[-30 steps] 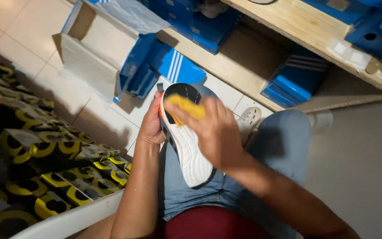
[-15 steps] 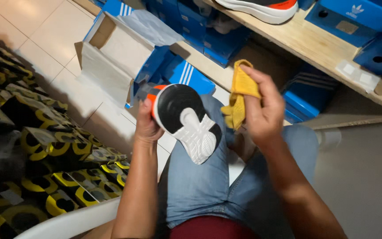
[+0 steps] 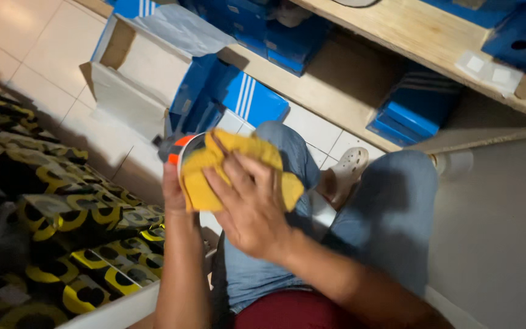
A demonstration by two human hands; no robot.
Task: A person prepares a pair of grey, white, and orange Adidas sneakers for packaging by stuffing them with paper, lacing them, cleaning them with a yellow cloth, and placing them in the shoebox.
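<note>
- My right hand [image 3: 254, 210] presses a yellow cloth [image 3: 238, 167] flat against the sneaker [image 3: 181, 149]; half a second ago that cloth was lifted clear, up beside the shelf, and the shoe's round black-and-white sole showed bare.
- Now the cloth covers nearly all of the shoe, so I judge the wiping has resumed on that sole.
- My right fingers [image 3: 238, 176] are spread and slightly curled, pinning the cloth to the shoe rather than pinching it.
- My left hand [image 3: 171, 186] is closed around the sneaker from behind; only an orange and white edge of the shoe peeks out at the cloth's left.
- The shoe sits above my left knee, over my blue jeans [image 3: 391, 207].
- An open blue shoebox with white stripes [image 3: 238, 97] lies on the tiled floor just beyond, its lid [image 3: 123, 73] showing a pale inside.
- More blue boxes [image 3: 418, 106] are stacked under the wooden shelf [image 3: 397, 36].
- Small white labels [image 3: 488, 70] are stuck along the shelf's front edge.
- To my left is a black-and-yellow patterned cloth [image 3: 62, 213].
</note>
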